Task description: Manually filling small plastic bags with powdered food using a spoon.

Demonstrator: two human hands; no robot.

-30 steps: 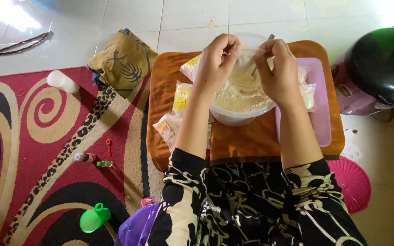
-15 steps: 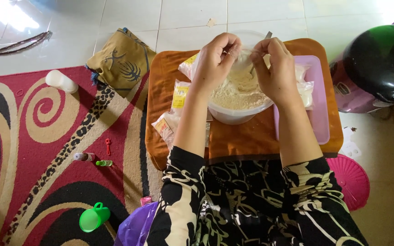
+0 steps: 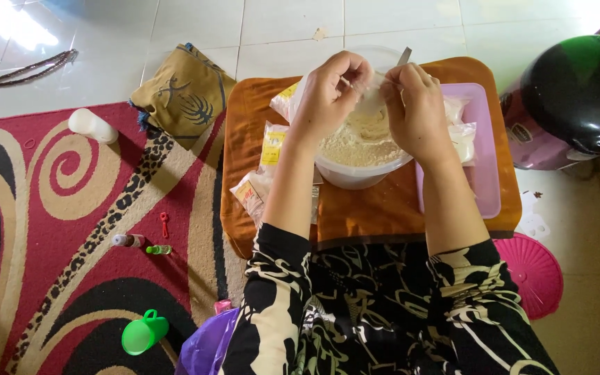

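Above the flour bowl [image 3: 355, 156], a small clear packet [image 3: 371, 94] is pinched between the raised left hand [image 3: 328, 94] and right hand [image 3: 417, 111], fingers closed on it.

**A home floor, set up for cooking**

This is a lived-in room at home — white floor tiles [image 3: 286, 28] partly covered by a red swirl-patterned rug [image 3: 57, 208]. An orange tray [image 3: 376, 215] lies on the floor with a bowl of flour [image 3: 362, 149] on it, a rice cooker [image 3: 571, 104] beside it — and a green toy cup [image 3: 144, 333] nearby.
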